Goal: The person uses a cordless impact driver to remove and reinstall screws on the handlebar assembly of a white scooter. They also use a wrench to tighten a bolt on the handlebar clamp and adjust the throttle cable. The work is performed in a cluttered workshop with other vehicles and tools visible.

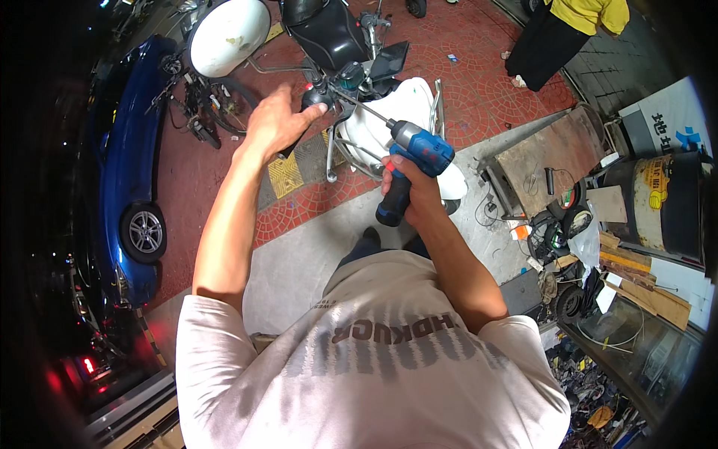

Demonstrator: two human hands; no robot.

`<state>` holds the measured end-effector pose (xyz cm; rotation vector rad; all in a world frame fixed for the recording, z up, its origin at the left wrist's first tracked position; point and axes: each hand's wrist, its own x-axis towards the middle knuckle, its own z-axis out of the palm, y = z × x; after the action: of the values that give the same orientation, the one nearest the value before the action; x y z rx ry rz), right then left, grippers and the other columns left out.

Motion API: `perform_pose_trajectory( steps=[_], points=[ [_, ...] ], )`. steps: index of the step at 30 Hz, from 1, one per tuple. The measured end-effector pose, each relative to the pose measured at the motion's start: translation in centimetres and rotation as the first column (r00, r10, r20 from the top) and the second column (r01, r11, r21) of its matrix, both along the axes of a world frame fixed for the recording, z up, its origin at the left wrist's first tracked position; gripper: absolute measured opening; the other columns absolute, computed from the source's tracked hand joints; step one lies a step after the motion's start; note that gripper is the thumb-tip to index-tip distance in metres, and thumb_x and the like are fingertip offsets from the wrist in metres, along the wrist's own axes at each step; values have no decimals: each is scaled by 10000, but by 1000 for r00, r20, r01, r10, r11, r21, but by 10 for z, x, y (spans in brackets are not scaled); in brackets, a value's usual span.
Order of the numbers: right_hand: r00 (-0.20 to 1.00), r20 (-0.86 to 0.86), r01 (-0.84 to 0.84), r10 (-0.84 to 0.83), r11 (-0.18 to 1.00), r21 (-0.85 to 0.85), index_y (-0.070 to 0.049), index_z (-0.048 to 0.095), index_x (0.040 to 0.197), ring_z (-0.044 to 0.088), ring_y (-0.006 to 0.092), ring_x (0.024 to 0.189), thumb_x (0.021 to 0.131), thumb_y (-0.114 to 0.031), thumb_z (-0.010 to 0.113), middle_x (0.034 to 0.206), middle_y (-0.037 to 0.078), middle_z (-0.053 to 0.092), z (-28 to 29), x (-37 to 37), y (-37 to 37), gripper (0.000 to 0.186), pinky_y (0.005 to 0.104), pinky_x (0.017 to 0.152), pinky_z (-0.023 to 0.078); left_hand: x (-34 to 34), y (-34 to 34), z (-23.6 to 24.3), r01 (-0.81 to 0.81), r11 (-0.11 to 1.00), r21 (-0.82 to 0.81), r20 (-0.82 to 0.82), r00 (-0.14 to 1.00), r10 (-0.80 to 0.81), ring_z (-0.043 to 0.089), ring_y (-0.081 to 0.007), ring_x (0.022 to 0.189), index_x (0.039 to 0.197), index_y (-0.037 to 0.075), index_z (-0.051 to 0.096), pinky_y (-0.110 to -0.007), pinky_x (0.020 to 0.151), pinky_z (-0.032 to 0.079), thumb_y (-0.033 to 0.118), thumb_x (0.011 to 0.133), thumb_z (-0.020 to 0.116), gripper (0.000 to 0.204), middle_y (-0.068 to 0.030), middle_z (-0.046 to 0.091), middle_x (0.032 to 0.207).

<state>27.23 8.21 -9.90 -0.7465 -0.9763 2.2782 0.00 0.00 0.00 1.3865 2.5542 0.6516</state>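
My right hand (404,179) is closed on a blue cordless drill (425,150). A long bit (363,106) runs from its chuck up-left toward the handlebar clamp of a white-and-black scooter (385,120). My left hand (278,121) has its fingers apart, with the thumb at or just beside a black handlebar fitting (318,97); I cannot tell whether it touches. Part of the black grip is hidden under that hand. A black seat (325,37) and a white helmet-like round object (230,36) are beyond.
At left are a blue car (127,172) and a small black bike (209,112). A person in a yellow top (580,15) stands upper right. A worn board table (550,150), a drum (647,202), tyres (570,301) and wood offcuts (658,299) crowd the right.
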Motion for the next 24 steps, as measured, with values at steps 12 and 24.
perform_pose_trajectory(
  steps=[12, 24],
  points=[
    [993, -23, -113, 112, 940, -321, -31, 681, 1017, 633, 158, 625, 836, -206, 801, 739, 51, 659, -10, -29, -65, 279, 315, 615, 524, -18, -40, -3, -94, 924, -371, 16, 994, 107, 684, -464, 1120, 1272, -117, 579, -501, 981, 519, 786, 845, 648, 1001, -348, 701, 1109],
    [971, 50, -232, 232, 973, -9, -13, 693, 1077, 646, 127, 729, 826, -62, 792, 892, 46, 700, 1, -23, -20, 275, 309, 684, 528, -24, -30, 4, -77, 942, -326, 165, 977, 137, 670, -454, 1147, 1223, -110, 599, -487, 978, 509, 713, 877, 682, 897, -351, 692, 1116]
  ],
)
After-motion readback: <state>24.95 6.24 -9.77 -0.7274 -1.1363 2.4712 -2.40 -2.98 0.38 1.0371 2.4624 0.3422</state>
